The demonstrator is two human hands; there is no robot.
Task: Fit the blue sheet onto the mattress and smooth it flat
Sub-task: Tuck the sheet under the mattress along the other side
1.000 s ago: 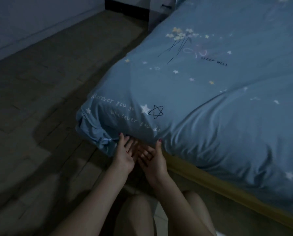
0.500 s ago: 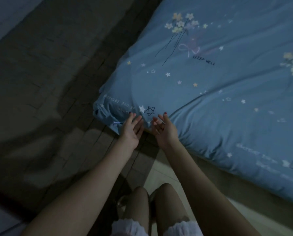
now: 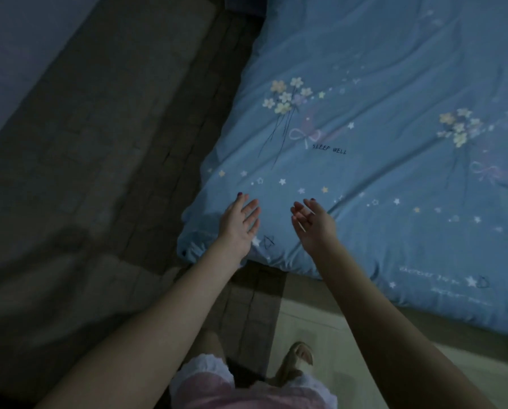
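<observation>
The near corner of the blue sheet (image 3: pixel 365 143) looks fitted. Left hand (image 3: pixel 241 222) and right hand (image 3: pixel 311 225) hover above it, fingers spread, holding nothing; smoothing the far creases likely comes next.

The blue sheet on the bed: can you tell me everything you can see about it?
The blue sheet is soft, cotton-looking cloth printed with pale flower bouquets, small stars, lilac bows and the words "SLEEP WELL". It covers the mattress top and wraps over the near corner, where the hem bunches in gathers. Long creases still run across it. The left hand and right hand are over that corner, fingers spread; whether they touch the cloth cannot be told.
</observation>
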